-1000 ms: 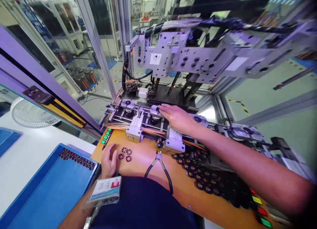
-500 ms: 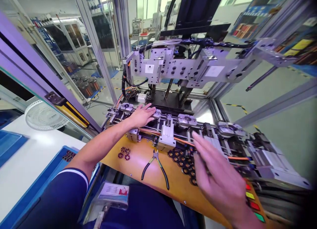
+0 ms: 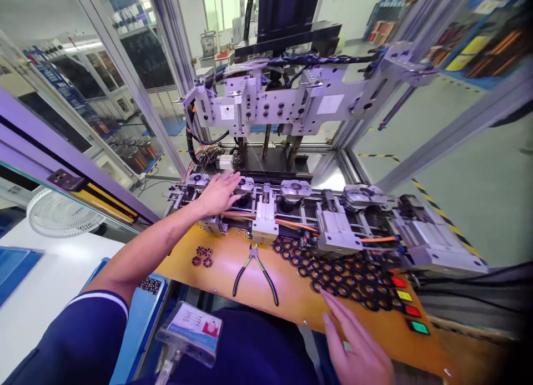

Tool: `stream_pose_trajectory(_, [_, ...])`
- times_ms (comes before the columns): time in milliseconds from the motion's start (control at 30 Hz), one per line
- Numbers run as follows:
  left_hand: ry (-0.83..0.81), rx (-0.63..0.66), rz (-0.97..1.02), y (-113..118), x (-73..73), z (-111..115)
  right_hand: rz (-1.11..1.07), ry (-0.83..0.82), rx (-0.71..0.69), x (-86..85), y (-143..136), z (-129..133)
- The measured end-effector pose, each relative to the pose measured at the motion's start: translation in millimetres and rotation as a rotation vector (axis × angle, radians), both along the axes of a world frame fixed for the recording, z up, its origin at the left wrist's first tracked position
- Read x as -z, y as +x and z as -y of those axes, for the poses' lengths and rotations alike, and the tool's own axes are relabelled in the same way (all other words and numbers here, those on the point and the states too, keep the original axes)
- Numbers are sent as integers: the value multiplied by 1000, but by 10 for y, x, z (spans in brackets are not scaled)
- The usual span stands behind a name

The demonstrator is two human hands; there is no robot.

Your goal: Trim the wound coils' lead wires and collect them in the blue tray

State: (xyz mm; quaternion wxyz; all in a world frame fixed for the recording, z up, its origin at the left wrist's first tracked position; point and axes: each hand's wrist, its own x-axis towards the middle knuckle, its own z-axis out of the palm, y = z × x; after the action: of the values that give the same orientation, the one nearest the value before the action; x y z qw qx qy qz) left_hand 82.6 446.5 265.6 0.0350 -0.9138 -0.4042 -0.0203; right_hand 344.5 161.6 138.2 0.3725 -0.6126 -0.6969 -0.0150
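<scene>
My left hand point(image 3: 220, 193) is spread, palm down, over the metal fixtures at the left of the machine, beside a round clamp point(image 3: 245, 185); whether it touches them is unclear. My right hand point(image 3: 353, 340) is at the lower right, fingers stretched out and holding nothing, over the front edge of the orange board point(image 3: 287, 296). Just beyond its fingertips lie many dark rings point(image 3: 333, 277). Pliers point(image 3: 255, 268) with black and yellow handles lie partly opened in the middle of the board. Several small reddish-brown rings point(image 3: 202, 256) sit to their left.
Coloured buttons point(image 3: 411, 310) line the board's right end. A metal plate assembly point(image 3: 270, 107) stands above the fixtures. At the left are a white fan point(image 3: 62, 212), a blue tray point(image 3: 135, 329) with small parts, and a frame post point(image 3: 129, 80).
My right hand has moved down and toward me, uncovering more dark rings and the buttons. My left hand stays over the left fixtures. The camera view has shifted.
</scene>
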Motion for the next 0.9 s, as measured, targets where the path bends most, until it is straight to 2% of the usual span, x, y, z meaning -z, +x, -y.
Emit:
stream_pose_trajectory(167, [-60,35,-22,61,68,-22,18,-11,39,29,114,11])
stream_pose_trajectory(300, [-147,56,-16,66,61,-106,25,-55,63,189,120,-128])
stream_pose_trajectory(367, [-148,45,58,43,33,-39,26,-94,70,274,128,-206])
stream_pose_trajectory(433, [-86,26,215,-5,-7,176,19,-132,70,329,141,-267])
stream_pose_trajectory(500, [-23,42,384,-89,-35,521,-1,-160,71,356,156,-306])
stream_pose_trajectory(600, [-92,56,519,-254,5,1104,-58,-176,68,342,156,-336])
stream_pose_trajectory(667, [-203,6,575,-325,87,1418,-114,-166,40,255,100,-350])
stream_pose_trajectory(733, [-343,-37,633,-312,172,1632,-186,-147,-18,72,-34,-366])
stream_pose_trajectory(800, [-540,-27,716,-215,218,1760,-267,-135,-108,-196,-240,-391])
stream_pose_trajectory(900, [-856,41,920,-32,188,1850,-504,-103,-313,-608,-578,-453])
